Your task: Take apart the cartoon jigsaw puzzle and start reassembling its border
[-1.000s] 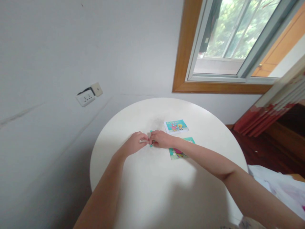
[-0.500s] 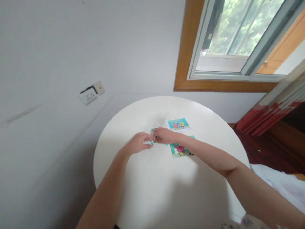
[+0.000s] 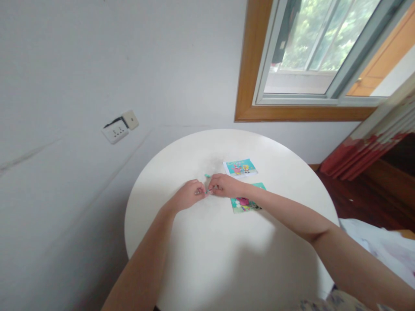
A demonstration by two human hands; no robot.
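Pinching hands: the bare left hand (image 3: 189, 194) and the bare right hand (image 3: 223, 185) almost meet over the middle of a smooth, round white table (image 3: 210, 250).
Small thin teal piece (image 3: 208, 191): between the two hands, mostly covered by fingertips; its outline cannot be made out.
Right grip: thumb and forefinger clamped on that piece from the right.
Left grip: thumb and fingers together on its left end.
Loose teal scrap (image 3: 207, 176): on the table, just to the far side of the fingertips.
White-edged teal cartoon card (image 3: 240, 167): flat, far and right of the right hand.
Rectangular green-and-teal cartoon board (image 3: 238, 205): nearer, partly hidden by the right forearm.
Wall: white plastic socket plate (image 3: 116, 131), left.
Window: brown wooden frame (image 3: 244, 86), far right, with a red-and-cream cloth curtain (image 3: 350, 155) to its right.
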